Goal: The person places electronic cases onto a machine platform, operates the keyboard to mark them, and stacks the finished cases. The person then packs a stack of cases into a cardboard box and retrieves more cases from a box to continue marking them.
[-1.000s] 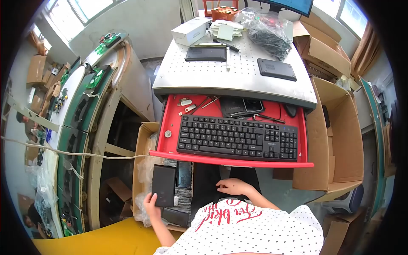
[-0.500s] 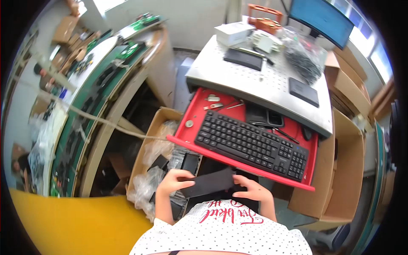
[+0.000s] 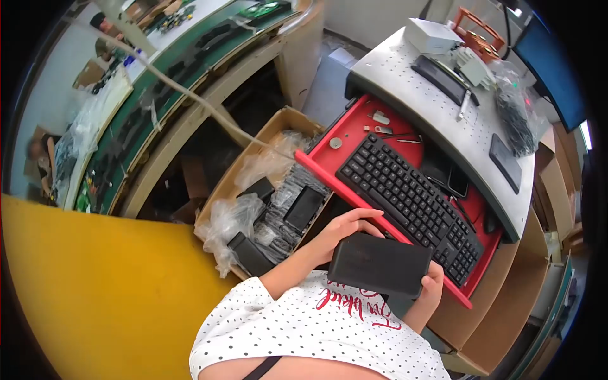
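Note:
A flat black rectangular case (image 3: 380,265) with rounded corners is held in front of my shirt, its broad face turned up toward me. My left hand (image 3: 347,233) is at its upper left corner, fingers bent over the far edge and index finger stretched along above it; the thumb is hidden. At the right end, my right hand (image 3: 432,288) grips the short edge, with part of its fingers hidden underneath. Just beyond the case lies the front lip of a red drawer (image 3: 453,292), which holds a black keyboard (image 3: 411,206).
Left of the drawer, an open carton (image 3: 221,183) holds several black cases and clear plastic wrap. A perforated metal worktop (image 3: 399,69) carries a white box (image 3: 432,35) and bagged cables (image 3: 516,117). A yellow surface (image 3: 107,272) fills the lower left. An open cardboard box (image 3: 506,304) stands right.
The view has swung left, so the drawer and carton appear farther right. The case has gone from a tilted, narrow view to broad face up, and the left hand has shifted to its far edge.

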Demonstrator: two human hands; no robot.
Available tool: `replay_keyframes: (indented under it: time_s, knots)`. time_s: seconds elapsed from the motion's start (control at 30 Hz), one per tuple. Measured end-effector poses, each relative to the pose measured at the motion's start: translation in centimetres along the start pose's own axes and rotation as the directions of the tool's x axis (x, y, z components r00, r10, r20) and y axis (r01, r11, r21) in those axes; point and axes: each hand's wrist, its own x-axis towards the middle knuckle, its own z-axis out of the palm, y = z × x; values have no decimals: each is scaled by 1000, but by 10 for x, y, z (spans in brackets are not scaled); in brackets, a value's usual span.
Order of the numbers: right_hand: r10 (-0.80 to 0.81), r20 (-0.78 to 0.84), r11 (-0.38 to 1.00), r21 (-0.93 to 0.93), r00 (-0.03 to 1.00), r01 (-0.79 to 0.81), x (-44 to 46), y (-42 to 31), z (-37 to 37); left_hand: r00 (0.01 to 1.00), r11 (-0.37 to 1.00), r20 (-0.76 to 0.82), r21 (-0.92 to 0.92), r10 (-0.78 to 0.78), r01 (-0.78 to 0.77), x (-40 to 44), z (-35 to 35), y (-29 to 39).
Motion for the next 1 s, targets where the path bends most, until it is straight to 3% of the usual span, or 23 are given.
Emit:
replay_keyframes:
  time_s: [0.07,0.1,0.13,0.2,0.3,0.47,0.57,0.7,0.8,1.0]
  knots:
    - [-32,-118,999,9,992,33,5,-9,9,994,994,87,-84,71,-63,7,6,-6]
    - [-27,-148,999,-50,989,20,7,-8,6,996,989,77,-143,36,-25,7,4,-7]
    - [-2,-199,1000,-20,980,-2,10,-13,12,998,977,53,-211,24,-12,8,7,-5]
    - [116,-219,990,108,969,-94,8,-7,0,994,982,61,-167,95,-84,13,8,-1]
    - [94,-233,996,20,968,-92,11,-19,4,994,994,-16,44,105,-104,10,-5,2]
    - [112,-230,991,-43,967,-125,12,-31,15,999,992,-10,120,42,-40,13,-8,17]
    - [97,-210,994,-29,973,-106,12,-33,19,992,925,-36,368,118,-97,15,-5,16]
    - [62,-163,997,-25,985,-67,9,-33,14,990,847,-56,525,127,-78,13,-4,10]
    - [29,-149,999,-35,988,-35,6,-34,14,988,842,-85,536,129,-64,14,3,10]
    - [64,-53,997,-50,997,-66,14,-35,19,982,935,-121,340,145,-96,9,0,20]
